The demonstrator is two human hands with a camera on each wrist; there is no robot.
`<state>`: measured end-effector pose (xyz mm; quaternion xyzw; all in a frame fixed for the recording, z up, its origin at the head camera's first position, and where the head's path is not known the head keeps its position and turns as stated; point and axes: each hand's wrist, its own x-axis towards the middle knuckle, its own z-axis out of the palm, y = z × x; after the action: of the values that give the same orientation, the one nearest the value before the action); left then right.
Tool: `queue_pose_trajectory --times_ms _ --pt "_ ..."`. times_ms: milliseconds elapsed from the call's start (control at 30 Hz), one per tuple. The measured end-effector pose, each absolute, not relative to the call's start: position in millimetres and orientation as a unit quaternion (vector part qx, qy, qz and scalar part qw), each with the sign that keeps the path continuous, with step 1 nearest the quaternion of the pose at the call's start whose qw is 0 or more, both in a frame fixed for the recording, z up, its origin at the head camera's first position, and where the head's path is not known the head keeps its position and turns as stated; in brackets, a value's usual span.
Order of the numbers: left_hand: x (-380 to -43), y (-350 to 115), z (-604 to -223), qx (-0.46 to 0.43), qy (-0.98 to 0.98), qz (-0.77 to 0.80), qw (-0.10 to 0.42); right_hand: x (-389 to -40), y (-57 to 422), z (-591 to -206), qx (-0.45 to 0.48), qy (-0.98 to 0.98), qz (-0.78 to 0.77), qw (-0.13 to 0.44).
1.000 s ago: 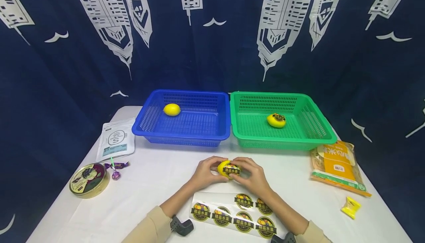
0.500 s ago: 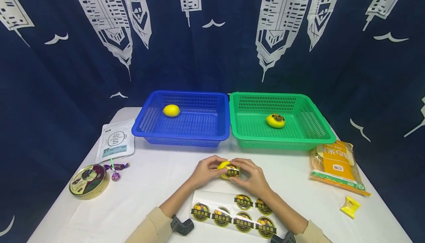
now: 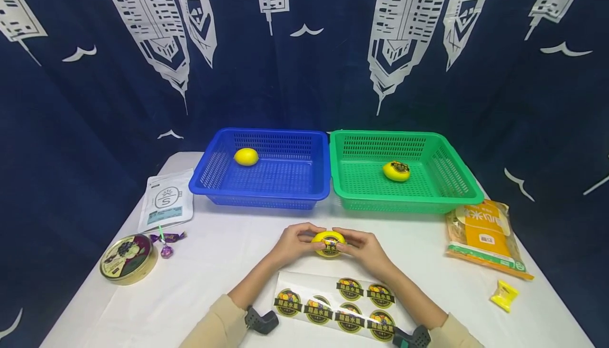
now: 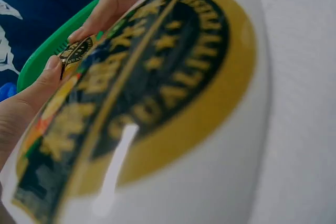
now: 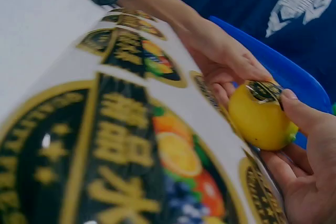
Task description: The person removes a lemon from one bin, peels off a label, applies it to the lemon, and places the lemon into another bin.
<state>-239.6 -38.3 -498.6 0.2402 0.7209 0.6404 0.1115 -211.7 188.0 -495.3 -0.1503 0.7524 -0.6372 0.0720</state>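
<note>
The lemon (image 3: 325, 236) is held above the desk (image 3: 228, 253), midway across it, with both hands' fingers bent closely around it: the left hand (image 3: 294, 245) has its left end, the right hand (image 3: 365, 250) its right end, thumb across the label (image 3: 329, 247). Behind them, a strip of desk runs up to the blue basket (image 3: 259, 195) and the green basket (image 3: 409, 200), rim beside rim. In front, the sticker sheet (image 3: 306, 282) lies between the forearms. A wide stretch of white surface separates the left hand from the round tin (image 3: 126, 259) near the left edge; another lies between the right hand and the yellow candy (image 3: 504, 295) towards the right edge. Since half a second ago, the right thumb has risen onto the label's end and the right forearm has uncovered the upper right sticker (image 3: 380, 295).
</note>
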Motion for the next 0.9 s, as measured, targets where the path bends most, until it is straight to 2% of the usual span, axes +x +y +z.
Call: queue_pose_trajectory --times_ms 200,333,500,700,767,900 --pt "-244 -45 -505 0.275 0.715 0.631 0.125 -214 192 -495 -0.155 0.742 -0.646 0.089" --pt "-241 -45 -506 0.317 0.692 0.64 0.111 -213 190 -492 -0.159 0.738 -0.651 0.083" --pt "-237 -39 -503 0.399 0.692 0.6 0.045 -212 189 -492 -0.154 0.736 -0.655 0.076" --pt "-238 -35 -503 0.451 0.751 0.474 -0.092 -211 190 -493 -0.151 0.737 -0.654 0.071" --pt "-239 -35 -502 0.454 0.762 0.447 -0.116 -211 190 -493 -0.148 0.741 -0.652 0.069" --pt "-239 -37 -503 0.451 0.777 0.419 -0.133 -211 188 -494 -0.144 0.746 -0.646 0.068"
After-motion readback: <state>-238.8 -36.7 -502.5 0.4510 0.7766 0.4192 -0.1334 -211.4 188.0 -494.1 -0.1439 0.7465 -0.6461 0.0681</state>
